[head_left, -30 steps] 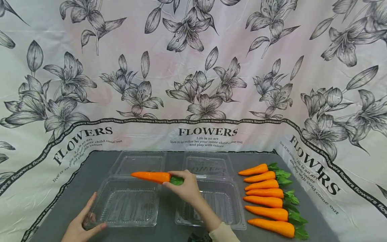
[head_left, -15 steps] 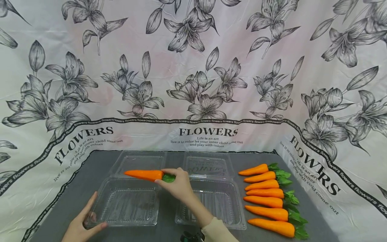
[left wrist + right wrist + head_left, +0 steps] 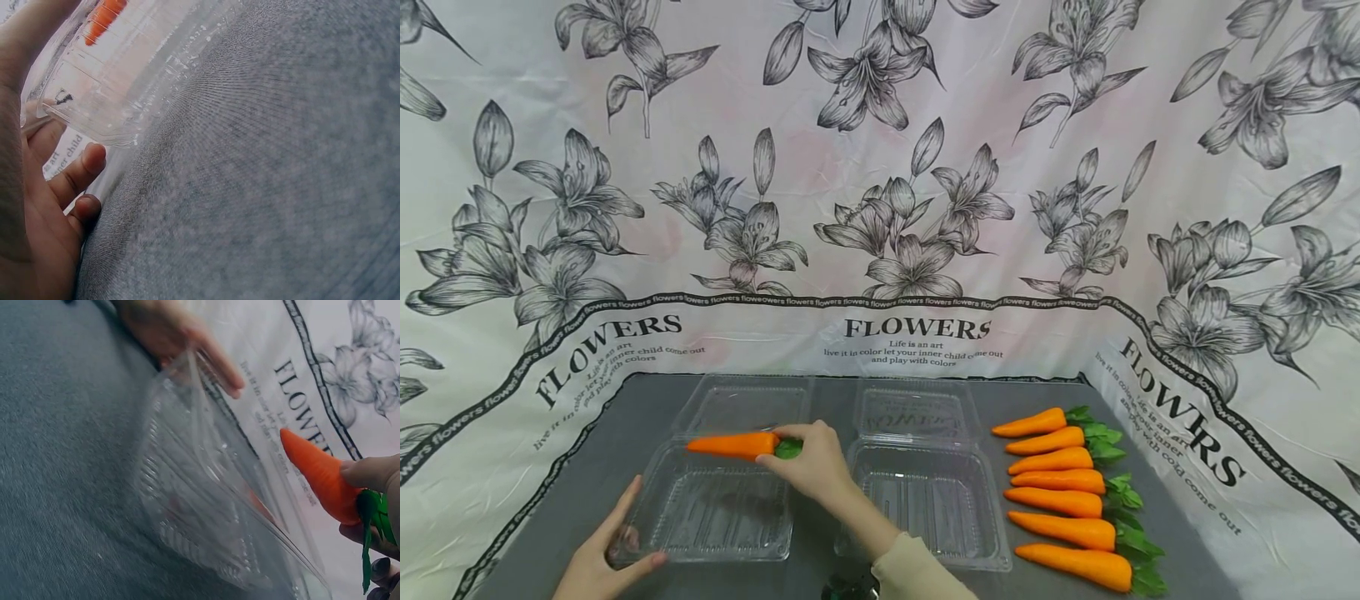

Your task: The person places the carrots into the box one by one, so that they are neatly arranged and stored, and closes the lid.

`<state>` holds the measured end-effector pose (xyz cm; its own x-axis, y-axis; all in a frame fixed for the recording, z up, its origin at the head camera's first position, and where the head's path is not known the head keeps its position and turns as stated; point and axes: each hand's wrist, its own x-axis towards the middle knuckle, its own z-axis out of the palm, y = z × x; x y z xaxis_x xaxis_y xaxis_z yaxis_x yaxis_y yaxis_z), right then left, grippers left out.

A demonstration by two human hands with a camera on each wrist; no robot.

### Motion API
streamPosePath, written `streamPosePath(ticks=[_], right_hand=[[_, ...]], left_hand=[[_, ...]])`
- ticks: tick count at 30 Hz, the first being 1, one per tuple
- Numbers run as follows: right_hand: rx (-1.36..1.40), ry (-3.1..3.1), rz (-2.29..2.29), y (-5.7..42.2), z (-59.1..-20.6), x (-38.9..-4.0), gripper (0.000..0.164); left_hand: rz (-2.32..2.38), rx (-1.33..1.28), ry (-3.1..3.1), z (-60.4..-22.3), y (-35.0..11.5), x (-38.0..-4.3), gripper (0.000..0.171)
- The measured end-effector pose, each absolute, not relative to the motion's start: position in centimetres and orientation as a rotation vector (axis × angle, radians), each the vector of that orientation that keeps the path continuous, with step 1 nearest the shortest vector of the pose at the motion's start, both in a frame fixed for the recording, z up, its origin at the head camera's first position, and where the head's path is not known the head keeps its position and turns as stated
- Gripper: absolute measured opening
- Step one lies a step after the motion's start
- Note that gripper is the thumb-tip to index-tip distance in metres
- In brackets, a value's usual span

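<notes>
In the head view, my right hand (image 3: 815, 463) pinches an orange carrot (image 3: 733, 446) by its green-leaf end between thumb and fingers. The carrot lies level over the far side of the left clear plastic clamshell box (image 3: 722, 550), tip to the left. My left hand (image 3: 597, 558) rests at that box's near left corner, index finger along its left side and thumb at its front edge. The left wrist view shows the fingers (image 3: 75, 175) loosely bent beside the clear wall. In the right wrist view, the carrot (image 3: 319, 478) tapers away from the thumb.
A second open clamshell box (image 3: 992, 533) stands to the right, partly behind my right forearm. Both lids (image 3: 748, 408) lie back toward the flower-printed cloth (image 3: 917, 333). Several carrots (image 3: 1060, 525) lie in a column on the grey table (image 3: 816, 542) at right.
My right hand has carried the carrot leftward, from between the boxes to over the left box, and slightly lower. The left hand stays at the box corner.
</notes>
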<state>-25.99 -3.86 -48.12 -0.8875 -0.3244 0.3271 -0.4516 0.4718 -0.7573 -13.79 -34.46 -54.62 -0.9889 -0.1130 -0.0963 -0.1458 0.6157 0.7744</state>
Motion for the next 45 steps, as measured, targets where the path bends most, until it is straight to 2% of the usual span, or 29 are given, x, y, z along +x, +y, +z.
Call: streamPosePath(ticks=[14, 33, 45], right_hand=[[0.773, -2.663, 1.139, -6.8, -49.0, -25.3, 0.032], [0.721, -2.745, 0.820, -8.5, -50.5, -25.1, 0.035], [0.767, -2.759, 0.315, -8.9, -51.4, -25.2, 0.033]], left_hand=[[1.358, -0.218, 2.786, -54.5, -34.4, -13.7, 0.115], [1.365, -0.253, 2.747, -54.4, -34.4, -13.9, 0.116], [1.385, -0.239, 2.772, -54.7, -34.4, -13.8, 0.114]])
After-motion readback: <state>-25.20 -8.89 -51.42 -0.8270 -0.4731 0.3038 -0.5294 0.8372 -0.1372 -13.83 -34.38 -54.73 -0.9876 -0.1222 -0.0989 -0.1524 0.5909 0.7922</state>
